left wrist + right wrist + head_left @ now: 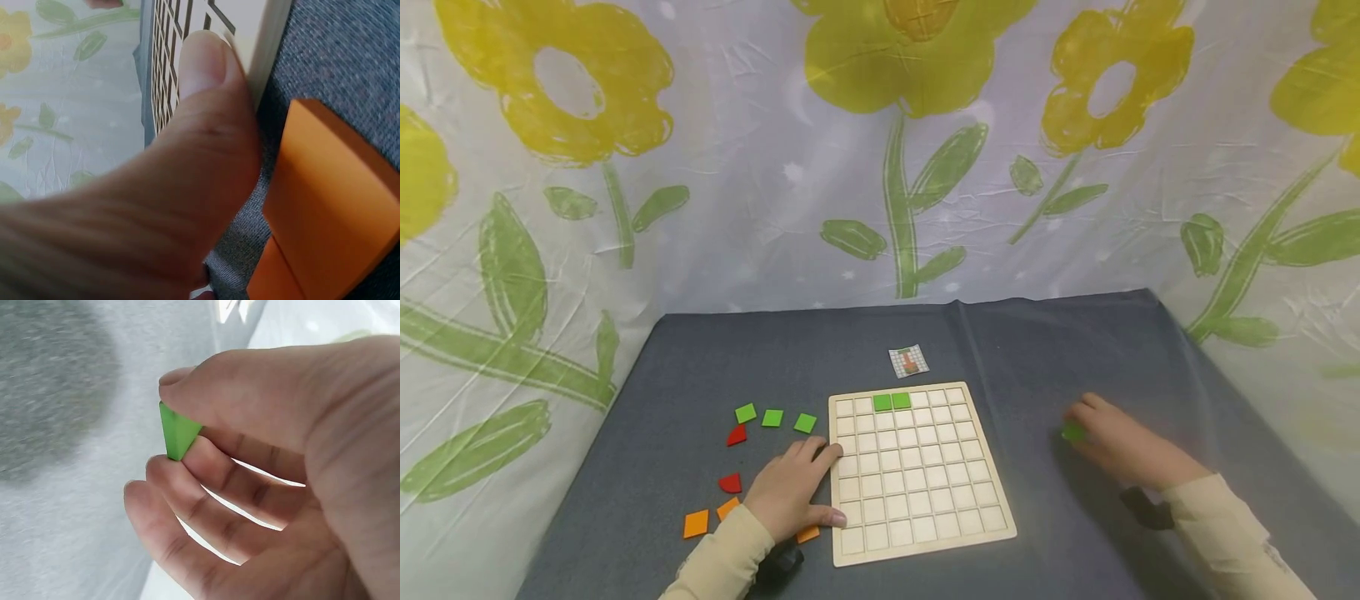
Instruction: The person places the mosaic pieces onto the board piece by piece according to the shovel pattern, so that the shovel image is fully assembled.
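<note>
A wooden grid board (925, 546) with pale square cells lies on the dark cloth. Two green square tiles (891, 402) sit side by side in its far row. My left hand (790, 487) rests at the board's left edge, fingers spread; in the left wrist view the thumb (206, 75) lies on the board's rim. Off to the right of the board, my right hand (1116, 442) is raised above the cloth. It pinches a green tile (178, 431) between thumb and fingers, as the right wrist view shows.
Left of the board lie several loose green tiles (772, 418), two red quarter-round pieces (730, 483) and several orange tiles (696, 524), some partly behind my left hand. A small printed card (908, 361) lies beyond the board. Flower-patterned curtains (737, 208) enclose the table.
</note>
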A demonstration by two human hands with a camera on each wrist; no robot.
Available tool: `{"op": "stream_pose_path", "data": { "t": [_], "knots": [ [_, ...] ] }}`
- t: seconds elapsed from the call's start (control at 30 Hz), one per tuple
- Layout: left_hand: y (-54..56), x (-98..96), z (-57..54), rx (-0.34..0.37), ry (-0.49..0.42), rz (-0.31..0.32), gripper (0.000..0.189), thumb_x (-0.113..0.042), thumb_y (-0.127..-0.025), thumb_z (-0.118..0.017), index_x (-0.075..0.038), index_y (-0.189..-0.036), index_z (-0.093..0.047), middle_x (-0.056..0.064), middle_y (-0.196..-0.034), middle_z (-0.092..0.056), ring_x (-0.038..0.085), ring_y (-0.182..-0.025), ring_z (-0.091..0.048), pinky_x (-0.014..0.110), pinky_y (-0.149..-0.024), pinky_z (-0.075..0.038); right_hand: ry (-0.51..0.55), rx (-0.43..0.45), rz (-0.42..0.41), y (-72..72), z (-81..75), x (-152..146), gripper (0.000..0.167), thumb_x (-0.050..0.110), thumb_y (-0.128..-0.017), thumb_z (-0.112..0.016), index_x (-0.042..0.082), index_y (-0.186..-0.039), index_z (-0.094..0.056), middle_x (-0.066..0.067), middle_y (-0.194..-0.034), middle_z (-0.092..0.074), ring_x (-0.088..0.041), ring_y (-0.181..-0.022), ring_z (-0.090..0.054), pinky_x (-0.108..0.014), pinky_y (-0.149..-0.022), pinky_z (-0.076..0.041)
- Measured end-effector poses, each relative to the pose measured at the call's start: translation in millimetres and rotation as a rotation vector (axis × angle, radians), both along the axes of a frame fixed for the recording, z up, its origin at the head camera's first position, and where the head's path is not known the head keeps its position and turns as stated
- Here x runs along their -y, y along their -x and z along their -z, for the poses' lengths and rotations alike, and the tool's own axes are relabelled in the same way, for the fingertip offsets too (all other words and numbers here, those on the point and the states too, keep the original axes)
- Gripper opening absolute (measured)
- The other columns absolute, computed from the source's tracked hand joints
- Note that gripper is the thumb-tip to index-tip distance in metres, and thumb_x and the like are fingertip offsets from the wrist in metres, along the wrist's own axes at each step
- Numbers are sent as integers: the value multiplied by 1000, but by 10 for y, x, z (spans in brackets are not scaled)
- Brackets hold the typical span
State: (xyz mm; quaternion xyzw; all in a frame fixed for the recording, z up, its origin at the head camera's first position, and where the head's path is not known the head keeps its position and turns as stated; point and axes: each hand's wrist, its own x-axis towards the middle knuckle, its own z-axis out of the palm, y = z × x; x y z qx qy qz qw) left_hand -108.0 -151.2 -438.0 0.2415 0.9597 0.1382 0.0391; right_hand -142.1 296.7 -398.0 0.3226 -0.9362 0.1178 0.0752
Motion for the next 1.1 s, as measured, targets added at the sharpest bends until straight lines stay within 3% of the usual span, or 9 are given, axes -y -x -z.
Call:
{"op": "stream_pose_path", "data": {
  "t": [0.13,0.27,0.5,0.7,1.1],
  "knots": [
    [14,1,1,-3,0,4,84,-59,-63,-76,-12,-128,-53,15,-126,-53,35,-112,-54,51,-79,-51,-1,15,-14,59,-107,125,21,-3,-78,-73,-1,-97,-63,-1,-87,-51,-11,-76,-53,-26,-64,-49],
    [25,-7,-17,0,-20,18,83,-58,-63,-77,-12,-128,-53,16,-125,-53,35,-112,-54,51,-78,-51,-12,-32,-54,126,-202,261,25,-5,-76,-75,0,-97,-62,-1,-86,-50,-9,-74,-51,-23,-61,-48],
    [-4,14,-45,12,-37,18,83,-58,-64,-76,-12,-128,-53,16,-125,-53,36,-112,-53,51,-76,-51,-52,57,-40,240,-373,595,27,-4,-80,-73,-1,-103,-61,-2,-90,-49,-10,-79,-51,-22,-65,-49],
    [-10,40,-47,1,-25,20,83,-59,-63,-76,-12,-128,-53,16,-124,-53,35,-110,-54,50,-74,-52,-68,69,-98,379,-476,926,28,-3,-81,-72,-1,-107,-61,-4,-93,-51,-11,-80,-51,-22,-67,-49],
    [4,40,-29,12,-19,54,82,-60,-65,-74,-12,-128,-52,16,-124,-53,35,-110,-54,49,-75,-52,-61,146,-121,544,-536,1375,31,-1,-87,-66,0,-118,-59,-6,-100,-51,-12,-83,-50,-22,-69,-48]
  ]
}}
